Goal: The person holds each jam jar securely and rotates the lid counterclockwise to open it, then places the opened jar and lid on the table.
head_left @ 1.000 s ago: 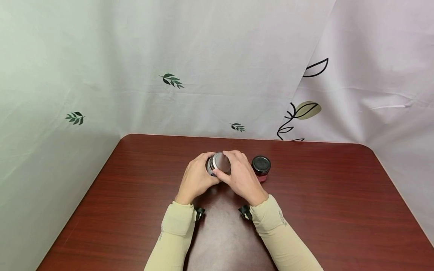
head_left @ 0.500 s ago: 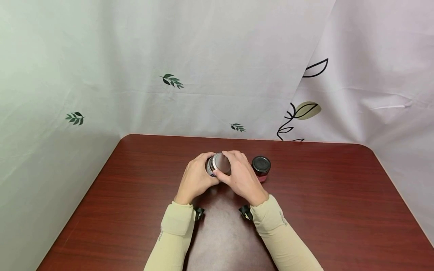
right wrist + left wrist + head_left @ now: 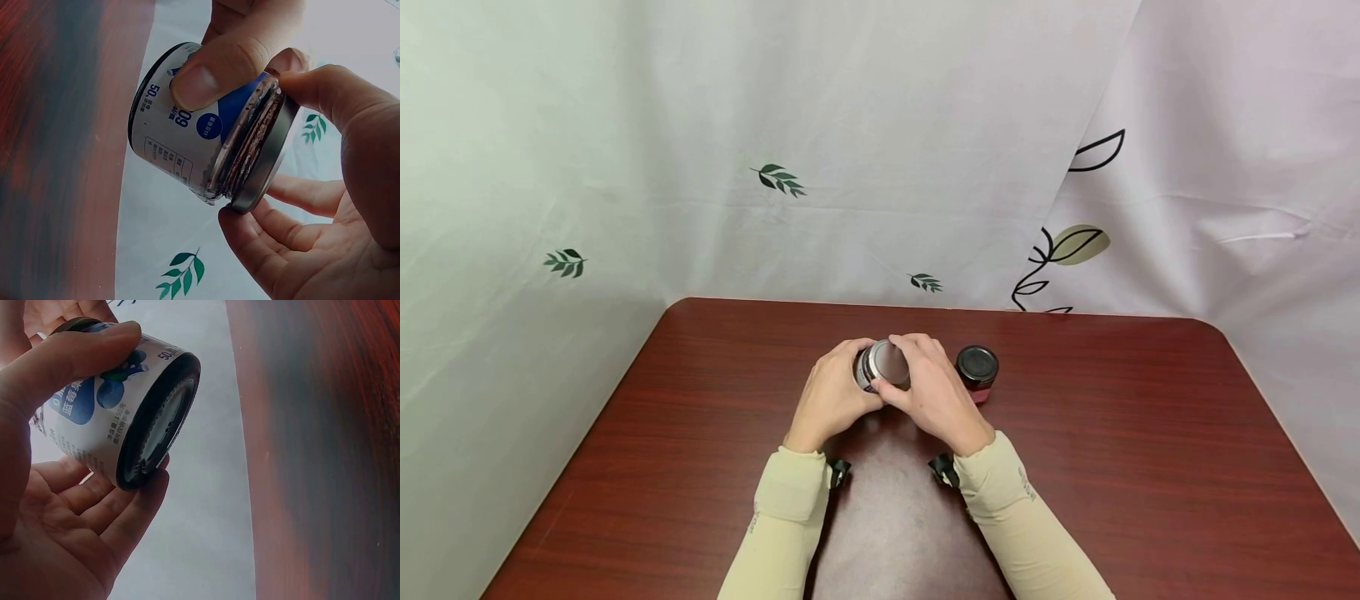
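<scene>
A small jar (image 3: 871,368) with a white and blue label (image 3: 94,406) is held above the table, tilted. My left hand (image 3: 835,392) grips its body, thumb across the label (image 3: 215,65). My right hand (image 3: 928,387) grips the silver metal lid (image 3: 891,361) at the rim; the lid (image 3: 265,156) sits slightly askew, with a gap showing the dark threaded neck. The jar's dark base (image 3: 159,422) faces the left wrist camera.
A second small jar (image 3: 977,372) with a black lid and red contents stands on the dark red wooden table (image 3: 1112,467), just right of my right hand. A pale leaf-printed cloth (image 3: 775,167) hangs behind and beside the table.
My right hand has turned slightly on the lid; the jar and left hand stay almost where they were.
</scene>
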`<state>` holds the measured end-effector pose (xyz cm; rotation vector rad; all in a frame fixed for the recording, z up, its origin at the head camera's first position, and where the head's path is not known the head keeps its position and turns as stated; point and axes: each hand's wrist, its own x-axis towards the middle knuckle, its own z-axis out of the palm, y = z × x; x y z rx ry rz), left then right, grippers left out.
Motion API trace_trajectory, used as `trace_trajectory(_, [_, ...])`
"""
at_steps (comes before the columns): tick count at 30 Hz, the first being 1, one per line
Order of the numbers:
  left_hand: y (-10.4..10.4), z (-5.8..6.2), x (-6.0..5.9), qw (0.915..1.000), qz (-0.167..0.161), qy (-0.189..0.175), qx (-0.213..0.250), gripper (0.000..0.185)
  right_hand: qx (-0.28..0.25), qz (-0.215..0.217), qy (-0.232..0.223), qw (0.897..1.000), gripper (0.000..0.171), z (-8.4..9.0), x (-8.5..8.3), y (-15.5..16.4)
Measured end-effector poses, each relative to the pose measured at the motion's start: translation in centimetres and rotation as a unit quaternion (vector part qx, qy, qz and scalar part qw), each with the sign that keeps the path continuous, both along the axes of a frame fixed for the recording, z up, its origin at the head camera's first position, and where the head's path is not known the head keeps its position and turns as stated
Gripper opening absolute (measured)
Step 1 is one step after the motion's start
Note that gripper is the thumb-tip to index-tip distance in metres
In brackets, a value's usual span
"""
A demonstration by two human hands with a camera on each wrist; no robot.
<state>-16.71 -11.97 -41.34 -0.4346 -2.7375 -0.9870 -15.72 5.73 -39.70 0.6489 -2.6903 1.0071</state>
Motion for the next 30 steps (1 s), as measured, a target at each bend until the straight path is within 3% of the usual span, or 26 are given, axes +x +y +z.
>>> trace_trajectory(30, [0.03,-0.20,0.00,0.9999,-0.001,-0.013,0.002,0.068,0.000,0.005,0.005,1.000,0.060,-0.02,0.08,0.09])
